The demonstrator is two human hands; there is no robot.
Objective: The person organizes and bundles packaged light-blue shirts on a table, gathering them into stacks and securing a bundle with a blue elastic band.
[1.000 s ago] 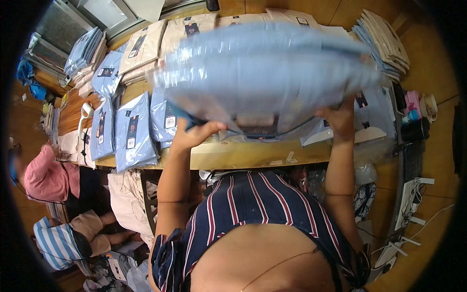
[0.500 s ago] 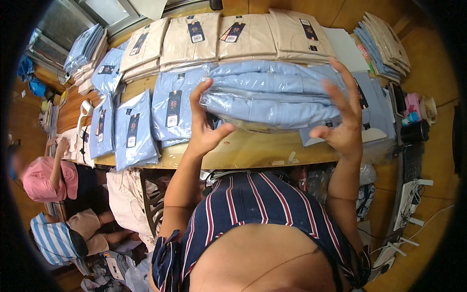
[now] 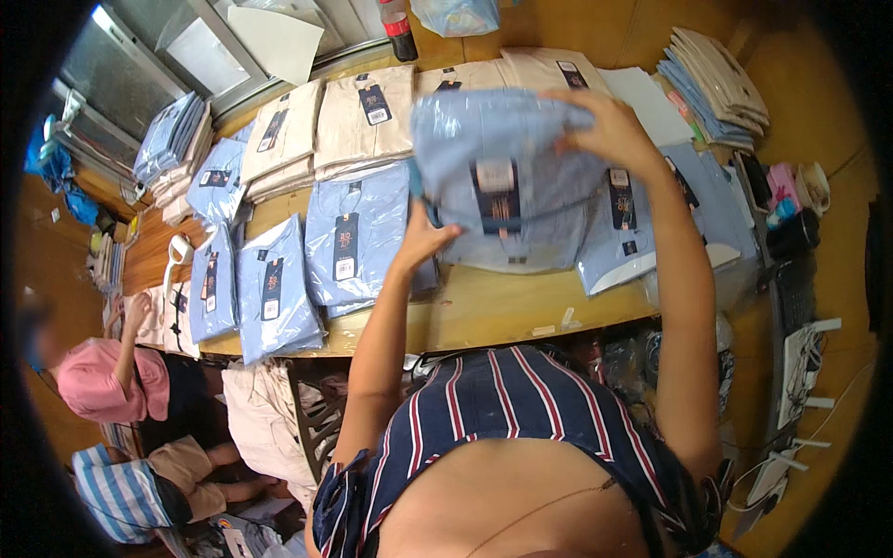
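A bundle of light blue folded shirts [image 3: 549,200] in clear bags, blurred by motion, is tilted over the middle of the table, its dark tag facing me. My right hand [image 3: 609,135] grips it by the upper right edge, fingers bent over the top. At the lower left edge is my left hand [image 3: 423,240], its thumb across the front and its other fingers partly hidden along the side. Left of the bundle lies a bagged blue shirt [image 3: 358,237]; to its right is another blue shirt [image 3: 619,237] with a dark tag.
Bagged beige shirts [image 3: 363,121] line the table's back, and a dark bottle [image 3: 398,33] stands behind them. More blue shirts [image 3: 272,288] lie at left, beside a white tape dispenser-like object [image 3: 177,251]. A folded stack [image 3: 716,88] sits far right. Two people [image 3: 112,381] are at left.
The bundle has turned from edge-on to showing its tagged front. My right hand has moved up and left onto its top edge; my left hand has moved lower and right. The view has shifted.
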